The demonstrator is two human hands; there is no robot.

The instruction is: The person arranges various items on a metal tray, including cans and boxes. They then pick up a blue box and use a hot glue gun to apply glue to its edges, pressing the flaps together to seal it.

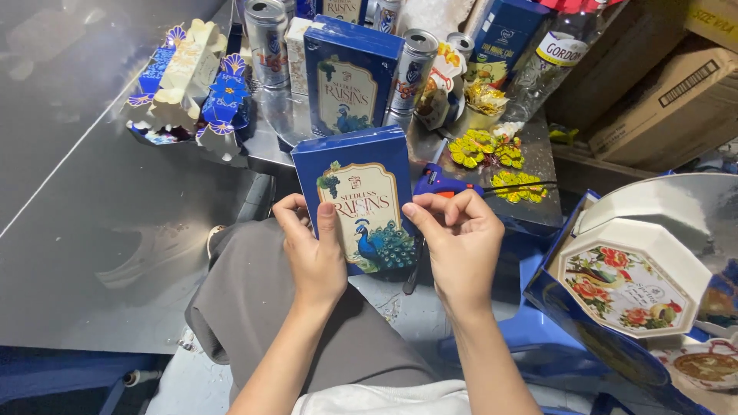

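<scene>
A blue rectangular box (361,192) with a cream label and a peacock picture stands upright in front of me. My left hand (314,250) grips its lower left edge, thumb across the front. My right hand (455,234) is at its right edge, fingers curled together against the side of the box; whether it pinches something small I cannot tell. A blue glue gun (440,183) lies just behind my right hand, touching the box's right side.
A second identical blue box (350,73) stands behind, among metal cans (267,34). Yellow paper flowers (492,157) lie on the low table. An octagonal floral tin (626,277) sits at right, cardboard cartons (676,100) behind. A blue-and-cream paper ornament (188,84) rests at left.
</scene>
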